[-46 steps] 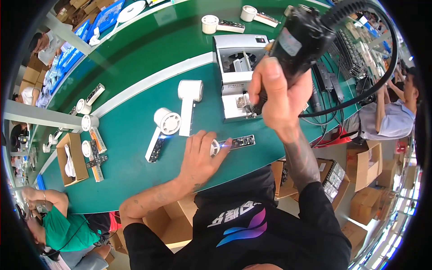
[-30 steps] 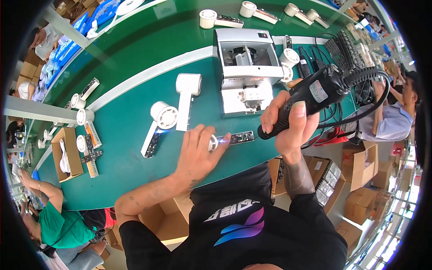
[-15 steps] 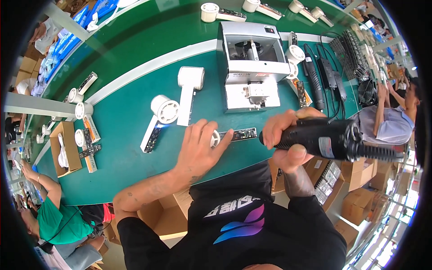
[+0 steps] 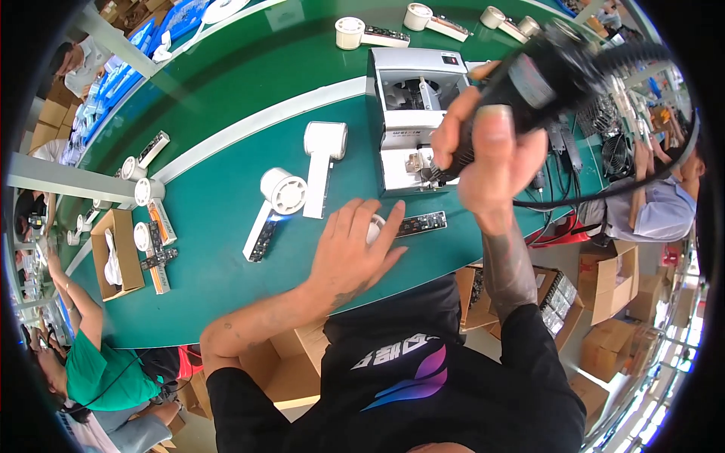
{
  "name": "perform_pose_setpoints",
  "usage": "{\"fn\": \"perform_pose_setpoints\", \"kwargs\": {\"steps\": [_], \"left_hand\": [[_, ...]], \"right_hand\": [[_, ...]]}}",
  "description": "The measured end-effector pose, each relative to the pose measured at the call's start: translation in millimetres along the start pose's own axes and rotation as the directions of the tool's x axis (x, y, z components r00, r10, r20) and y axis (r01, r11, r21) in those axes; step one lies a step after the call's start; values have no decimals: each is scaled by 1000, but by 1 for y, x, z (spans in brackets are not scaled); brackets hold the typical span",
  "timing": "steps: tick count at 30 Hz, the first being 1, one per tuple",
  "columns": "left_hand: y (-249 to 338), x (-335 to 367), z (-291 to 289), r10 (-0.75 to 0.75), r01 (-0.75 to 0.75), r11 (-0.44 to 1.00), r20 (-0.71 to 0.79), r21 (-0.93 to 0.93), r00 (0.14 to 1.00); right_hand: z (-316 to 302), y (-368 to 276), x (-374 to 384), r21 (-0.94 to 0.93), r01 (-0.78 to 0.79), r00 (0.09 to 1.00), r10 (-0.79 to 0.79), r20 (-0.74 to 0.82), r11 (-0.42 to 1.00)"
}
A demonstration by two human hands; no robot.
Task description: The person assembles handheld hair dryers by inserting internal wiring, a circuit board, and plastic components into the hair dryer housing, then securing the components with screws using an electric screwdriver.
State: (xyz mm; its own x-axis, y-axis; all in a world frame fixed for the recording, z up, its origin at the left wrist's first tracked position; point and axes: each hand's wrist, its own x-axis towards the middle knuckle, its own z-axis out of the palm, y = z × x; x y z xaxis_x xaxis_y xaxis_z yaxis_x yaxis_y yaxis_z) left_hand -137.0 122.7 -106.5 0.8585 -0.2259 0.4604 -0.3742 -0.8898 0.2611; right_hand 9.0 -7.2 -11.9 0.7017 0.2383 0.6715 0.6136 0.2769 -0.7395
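Note:
My left hand (image 4: 353, 251) lies flat on the green belt (image 4: 219, 204), its fingers pressing down a small white round part with a dark circuit board (image 4: 421, 223) sticking out to the right. My right hand (image 4: 489, 148) grips a black corded electric screwdriver (image 4: 529, 83), its tip pointing down at the front shelf of a grey metal machine (image 4: 408, 113). Left of my hand lie two white dryer-shaped housings (image 4: 276, 204) (image 4: 323, 160).
More white round parts with boards (image 4: 362, 32) lie along the far side of the belt and at its left end (image 4: 147, 241). A cardboard box (image 4: 115, 253) sits at the left. Other people work at the left (image 4: 91, 355) and right (image 4: 649, 204). Cartons stand below the belt's edge.
My right hand has swung the screwdriver from low beside the belt's near edge up to the grey machine. My left hand has stayed on the small part.

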Motion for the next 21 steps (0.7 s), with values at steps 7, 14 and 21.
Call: {"fn": "perform_pose_setpoints", "kwargs": {"steps": [7,14,21], "left_hand": [[-3,-2,-30,-113,107,993,137,50,984],[-9,-2,-25,-110,96,990,148,102,983],[-9,-1,-22,-108,92,989,143,114,984]], "right_hand": [[9,-19,-25,111,-192,981,190,28,975],[32,-10,-40,197,-132,991,127,39,971],[32,-1,-43,190,-101,994,93,52,976]]}}
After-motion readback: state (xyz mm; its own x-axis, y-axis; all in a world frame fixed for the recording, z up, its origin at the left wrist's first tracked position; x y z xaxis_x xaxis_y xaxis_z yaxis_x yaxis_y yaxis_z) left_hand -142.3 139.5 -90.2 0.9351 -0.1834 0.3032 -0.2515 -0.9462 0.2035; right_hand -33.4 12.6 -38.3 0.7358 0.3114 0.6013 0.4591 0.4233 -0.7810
